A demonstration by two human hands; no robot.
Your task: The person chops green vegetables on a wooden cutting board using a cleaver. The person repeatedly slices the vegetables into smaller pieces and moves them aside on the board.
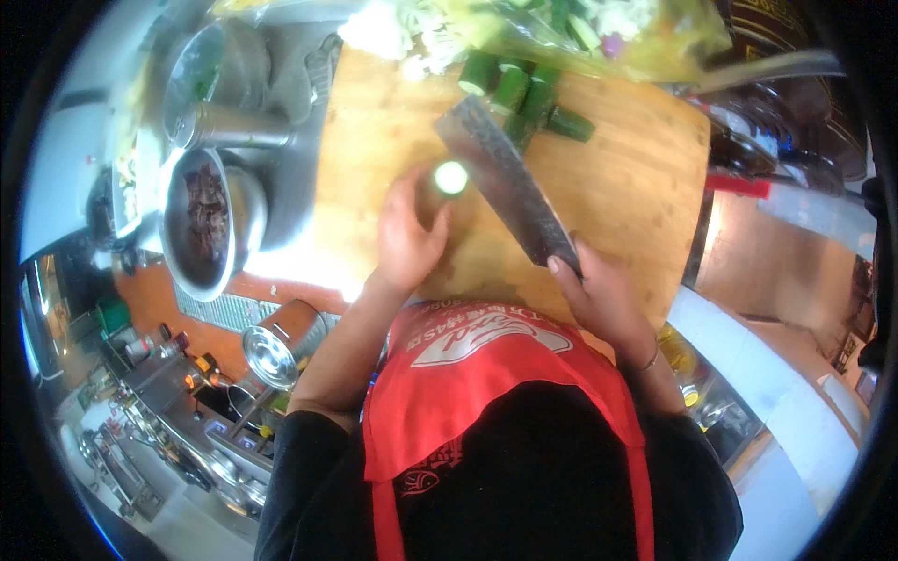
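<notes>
My left hand [412, 228] is on the wooden cutting board [379, 112], its fingers and thumb curved around a short piece of cucumber [450, 177]. The piece's pale, round cut face points up towards me. My right hand [602, 286] grips the handle of a cleaver [505, 186]. Its broad dark blade slants up and left over the board, just right of the cucumber piece, with a gap between them. Beyond the blade lie several cut green cucumber lengths [537, 98], partly hidden by its tip.
A yellowish plastic bag [652, 49] with pale chopped vegetables [428, 35] lies along the board's far edge. To the left are a metal bowl of dark brown pieces [205, 203], a metal canister [231, 127] and another metal bowl [242, 70]. A lidded pot [270, 356] stands at lower left.
</notes>
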